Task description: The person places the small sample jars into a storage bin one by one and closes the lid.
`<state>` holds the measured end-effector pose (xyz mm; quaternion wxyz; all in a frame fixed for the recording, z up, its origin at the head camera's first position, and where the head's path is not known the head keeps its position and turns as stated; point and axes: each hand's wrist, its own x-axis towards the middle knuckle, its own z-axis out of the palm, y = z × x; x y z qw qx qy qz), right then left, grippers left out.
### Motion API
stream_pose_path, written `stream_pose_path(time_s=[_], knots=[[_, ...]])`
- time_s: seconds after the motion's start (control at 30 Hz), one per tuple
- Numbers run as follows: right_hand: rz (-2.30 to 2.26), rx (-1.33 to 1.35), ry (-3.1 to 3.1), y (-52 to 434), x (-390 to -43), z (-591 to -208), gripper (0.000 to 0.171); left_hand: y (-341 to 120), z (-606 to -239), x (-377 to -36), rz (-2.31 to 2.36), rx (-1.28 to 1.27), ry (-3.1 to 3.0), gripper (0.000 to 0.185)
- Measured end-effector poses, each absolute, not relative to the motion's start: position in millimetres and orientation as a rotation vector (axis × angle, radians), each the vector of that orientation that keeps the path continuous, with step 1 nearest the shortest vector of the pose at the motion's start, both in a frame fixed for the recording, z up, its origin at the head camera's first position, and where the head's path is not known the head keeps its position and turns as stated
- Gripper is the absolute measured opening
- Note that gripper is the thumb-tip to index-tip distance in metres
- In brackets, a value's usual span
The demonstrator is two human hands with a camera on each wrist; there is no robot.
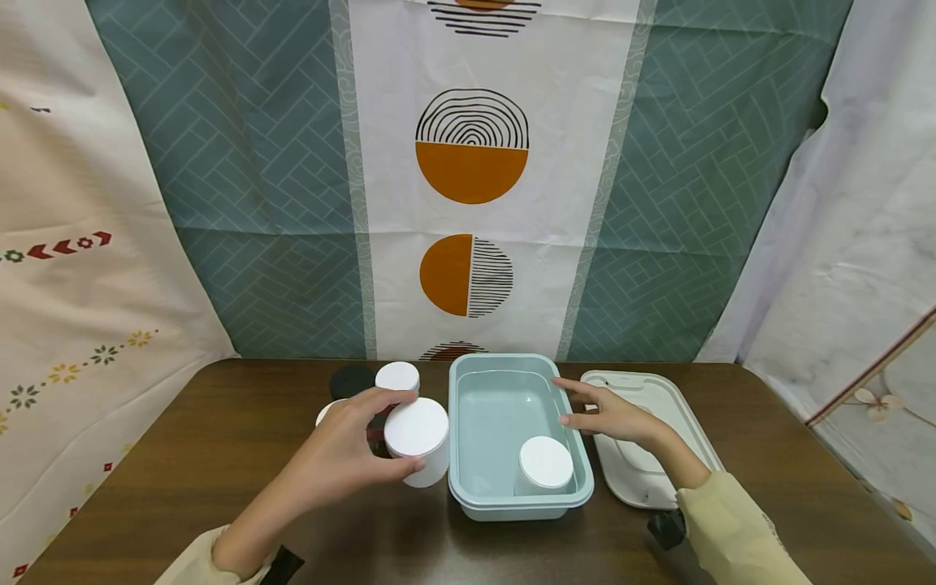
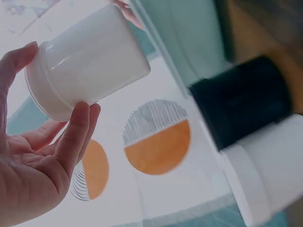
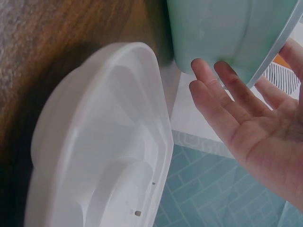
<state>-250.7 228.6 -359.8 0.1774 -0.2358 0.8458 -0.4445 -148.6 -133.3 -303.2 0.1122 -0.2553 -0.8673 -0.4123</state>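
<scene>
Held at about 7 o'clock on the surface (image 1: pixel 219 422), the white jar (image 1: pixel 418 441) sits in the left hand (image 1: pixel 344 455), whose thumb and fingers curl round its lidded end, tilting it just left of the tub; the left wrist view shows the fingers (image 2: pixel 75 137) wrapped under the lid rim. Right beside it, toward 3 o'clock, stands the pale blue tub (image 1: pixel 468 439), with one white-lidded jar (image 1: pixel 544 465) upright in its near right corner and nothing else visible inside. Resting against the tub's right rim, the right hand (image 1: pixel 610 416) has its fingers straight and spread, gripping nothing. Beyond that hand, at 3 o'clock, a white lid (image 1: pixel 661 398) lies flat on the surface. Behind the held jar, near 11 o'clock, cluster another white-topped jar (image 1: pixel 397 376) and a black-topped jar (image 1: pixel 352 380).
</scene>
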Motion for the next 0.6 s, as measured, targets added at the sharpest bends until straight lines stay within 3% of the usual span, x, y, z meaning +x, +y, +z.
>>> stream_pose_path(time_s=[0.6], knots=[[-1.277,-0.639,2.396,227.4,-249.2,-358.0,0.069,-75.9,-308.3,-178.0,-1.246,-0.887,-2.543,0.057]])
